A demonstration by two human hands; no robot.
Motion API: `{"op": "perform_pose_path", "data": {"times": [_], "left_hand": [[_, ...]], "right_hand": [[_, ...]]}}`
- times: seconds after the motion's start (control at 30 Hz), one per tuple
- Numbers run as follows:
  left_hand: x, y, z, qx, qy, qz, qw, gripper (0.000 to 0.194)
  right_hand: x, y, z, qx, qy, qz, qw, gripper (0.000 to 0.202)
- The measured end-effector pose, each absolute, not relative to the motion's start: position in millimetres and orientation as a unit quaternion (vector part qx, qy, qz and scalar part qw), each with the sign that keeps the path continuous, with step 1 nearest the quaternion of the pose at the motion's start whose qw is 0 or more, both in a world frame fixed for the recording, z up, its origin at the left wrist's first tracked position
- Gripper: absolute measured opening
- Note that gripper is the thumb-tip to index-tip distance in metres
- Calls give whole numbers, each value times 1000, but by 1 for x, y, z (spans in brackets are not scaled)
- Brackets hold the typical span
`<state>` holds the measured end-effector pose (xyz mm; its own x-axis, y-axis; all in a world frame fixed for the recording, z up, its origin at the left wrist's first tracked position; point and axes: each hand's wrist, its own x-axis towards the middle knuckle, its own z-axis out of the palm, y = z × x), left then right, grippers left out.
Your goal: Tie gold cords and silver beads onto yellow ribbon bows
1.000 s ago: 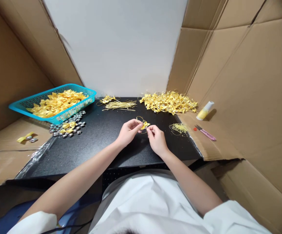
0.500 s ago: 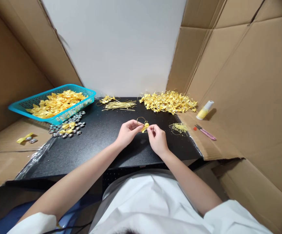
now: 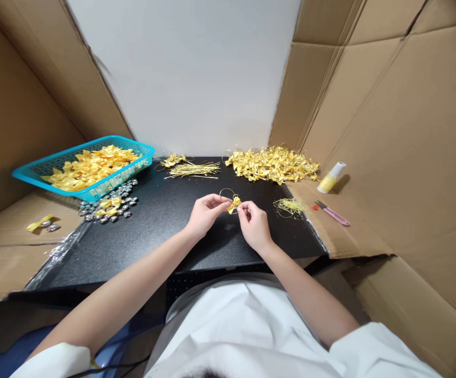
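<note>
A small yellow ribbon bow [image 3: 234,203] with a thin gold cord looping above it is held over the black table [image 3: 145,236]. The fingers of my left hand [image 3: 207,214] pinch the bow from the left. On its other side, my right hand [image 3: 253,223] has thumb and forefinger closed at the bow's edge; whether they grip ribbon or cord is too small to tell. Beyond my hands lie cut gold cords [image 3: 194,169] and a heap of yellow bows with cords [image 3: 274,164]. Yellow cord scraps [image 3: 289,206] are right of my right hand.
At the left stands a turquoise basket [image 3: 149,152] of yellow bows, with silver beads [image 3: 127,201] before it. A thread spool [image 3: 331,177] and pink-handled snips [image 3: 335,214] lie on the right cardboard. Cardboard walls [image 3: 420,126] rise on both sides.
The bow has shifted slightly left and turned a little between my fingers, and the cord loop has moved with it. Both hands keep nearly the same place.
</note>
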<state>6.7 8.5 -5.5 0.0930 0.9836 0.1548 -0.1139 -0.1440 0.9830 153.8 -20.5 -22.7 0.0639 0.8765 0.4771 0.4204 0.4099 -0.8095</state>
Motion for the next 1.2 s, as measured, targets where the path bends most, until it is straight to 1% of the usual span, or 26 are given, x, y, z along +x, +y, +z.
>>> {"op": "perform_pose_path", "data": {"times": [0.23,0.7,0.9,1.2], "left_hand": [[8,8,-7,540,408,532,509,37],[9,6,-9,574,400,534,474,31],[11,5,-8,554,401,541,489,29],[11,6,-8,562,401,537,485,28]], "right_hand": [[153,-20,-22,-501,-641,229,535,15],[152,-18,-27,-503,-633,244,535,15],[151,-18,-27,-500,-632,255,534,15],[151,-18,-26,-501,-631,259,532,14]]}}
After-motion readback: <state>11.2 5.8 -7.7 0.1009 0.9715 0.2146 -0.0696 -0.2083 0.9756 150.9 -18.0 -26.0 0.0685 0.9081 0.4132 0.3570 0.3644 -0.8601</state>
